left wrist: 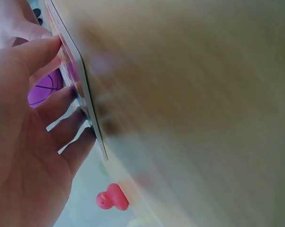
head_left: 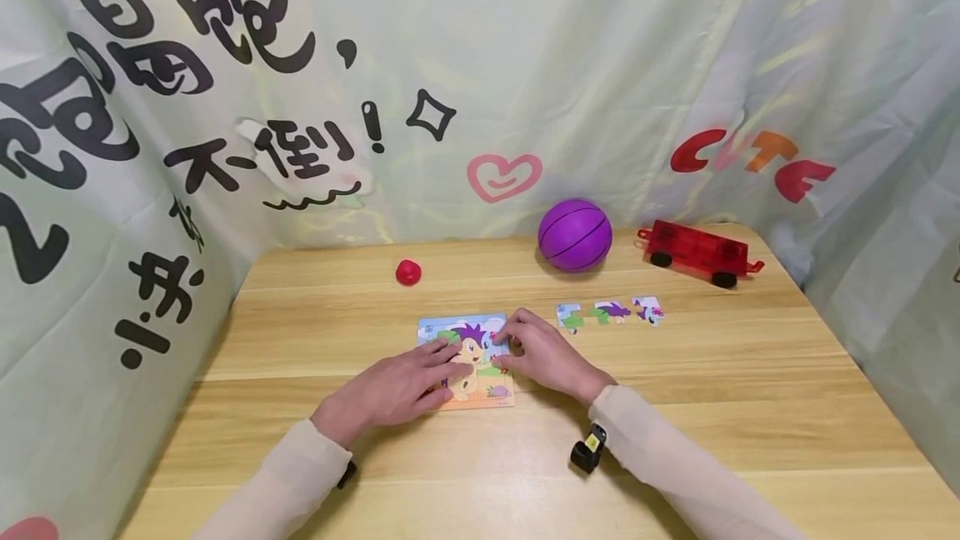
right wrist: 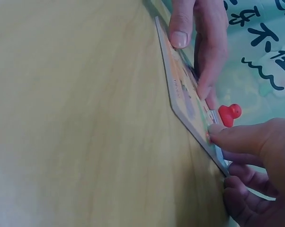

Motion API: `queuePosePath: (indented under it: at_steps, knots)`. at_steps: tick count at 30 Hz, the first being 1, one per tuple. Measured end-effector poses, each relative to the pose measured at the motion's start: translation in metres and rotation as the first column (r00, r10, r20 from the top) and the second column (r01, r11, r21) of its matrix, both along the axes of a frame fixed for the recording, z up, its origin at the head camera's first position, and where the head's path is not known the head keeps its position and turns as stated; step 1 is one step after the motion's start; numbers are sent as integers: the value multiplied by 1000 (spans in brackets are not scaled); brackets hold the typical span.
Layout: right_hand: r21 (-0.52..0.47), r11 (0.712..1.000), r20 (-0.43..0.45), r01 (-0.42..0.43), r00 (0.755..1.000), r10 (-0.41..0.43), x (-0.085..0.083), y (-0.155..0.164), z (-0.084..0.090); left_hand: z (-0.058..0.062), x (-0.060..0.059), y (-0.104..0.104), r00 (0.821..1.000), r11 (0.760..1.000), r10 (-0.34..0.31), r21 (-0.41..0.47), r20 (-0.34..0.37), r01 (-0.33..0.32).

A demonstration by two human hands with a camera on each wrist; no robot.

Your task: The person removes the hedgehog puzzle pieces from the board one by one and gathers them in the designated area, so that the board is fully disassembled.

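I see a wooden table (head_left: pixel 675 407) under both hands, closed in behind and to either side by a pale printed curtain (head_left: pixel 525 65). Beyond the right hand, well apart from it, sits a purple ball (head_left: pixel 574 234), and further out to that hand's right a red toy wagon (head_left: pixel 701 252) on black wheels. The puzzle board (head_left: pixel 480 332) lies flat on the table directly beneath the two hands, its picture a purple-haired cartoon animal. My left hand (head_left: pixel 401 386) lies on the board's left part, fingers (left wrist: pixel 62 101) straight and a little spread, their tips pressing the board's face; nothing is gripped. My right hand (head_left: pixel 543 352) sits at the board's right edge with fingers bent, and its fingertips (right wrist: pixel 223 133) bear on the top-right part of the board; from the wrist view they press rather than pinch, though I cannot tell whether a piece lies under them. Just past the right hand, to its right, three loose puzzle pieces (head_left: pixel 609 312) lie in a row, close together. Beyond the left hand, apart from it, stands a small red duck toy (head_left: pixel 408 272). A black wrist camera (head_left: pixel 588 449) shows under the right sleeve.
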State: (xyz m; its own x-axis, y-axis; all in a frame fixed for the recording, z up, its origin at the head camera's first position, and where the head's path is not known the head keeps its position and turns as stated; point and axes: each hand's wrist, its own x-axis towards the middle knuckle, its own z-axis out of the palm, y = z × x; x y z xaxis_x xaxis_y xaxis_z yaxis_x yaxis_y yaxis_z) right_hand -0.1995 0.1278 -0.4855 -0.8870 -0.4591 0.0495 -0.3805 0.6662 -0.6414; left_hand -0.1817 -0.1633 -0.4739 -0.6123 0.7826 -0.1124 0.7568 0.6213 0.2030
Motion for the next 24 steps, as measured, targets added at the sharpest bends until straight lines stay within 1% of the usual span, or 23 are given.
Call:
queuePosePath:
  at_steps: [3,9,13,18,20,24]
  knots:
    - [6,1000,19,-10,1000,10,-1,-1,2,0,1,1,999,1000,-30,-8,-36,30]
    - [21,999,58,-40,998,39,-4,-2,8,2,3,7,992,997,-73,-36,-103,70]
    - [32,998,72,-49,996,47,-7,-2,9,4,5,10,990,997,-72,-50,-123,66]
    - [31,998,80,-49,996,46,-8,-1,8,4,6,14,983,994,-85,-81,-164,72]
    - [27,998,79,-48,996,46,-8,-1,8,4,7,15,982,994,-84,-87,-171,70]
    - [19,999,77,-46,996,44,-7,-1,8,4,9,17,988,995,-58,-86,-142,46]
